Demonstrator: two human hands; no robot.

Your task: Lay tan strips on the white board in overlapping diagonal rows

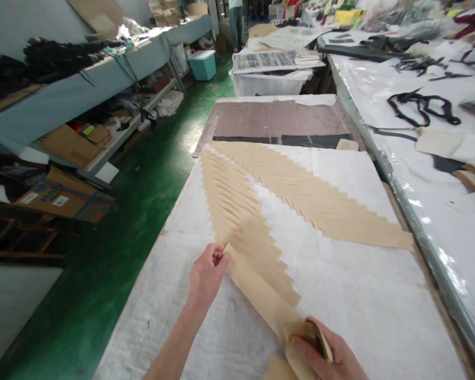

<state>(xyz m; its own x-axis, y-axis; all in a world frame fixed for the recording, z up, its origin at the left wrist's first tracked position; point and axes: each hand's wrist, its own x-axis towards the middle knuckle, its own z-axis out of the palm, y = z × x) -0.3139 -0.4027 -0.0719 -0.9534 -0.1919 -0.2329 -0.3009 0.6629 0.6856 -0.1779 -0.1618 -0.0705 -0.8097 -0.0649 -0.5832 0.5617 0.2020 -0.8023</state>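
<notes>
My left hand (208, 272) pinches the far end of a tan strip (257, 290), which looks like fabric or thin leather. Below and to the right, my right hand (326, 348) is closed around the near end of that strip together with more folded tan pieces. The strip runs slantwise between both hands, beside a row of overlapping tan strips (237, 206) fanned out with stepped edges. A second overlapping row (301, 190) lies farther to the right. Part of another tan piece (279, 369) shows at the bottom edge.
White paper or cloth covers the worktable (174, 316). A brown board (277, 119) lies at its far end, before a white bin (269, 82). On the right runs another table (431, 174) with black straps (423, 105). Shelving with cardboard boxes (63, 195) lines the left, across a green floor (142, 211).
</notes>
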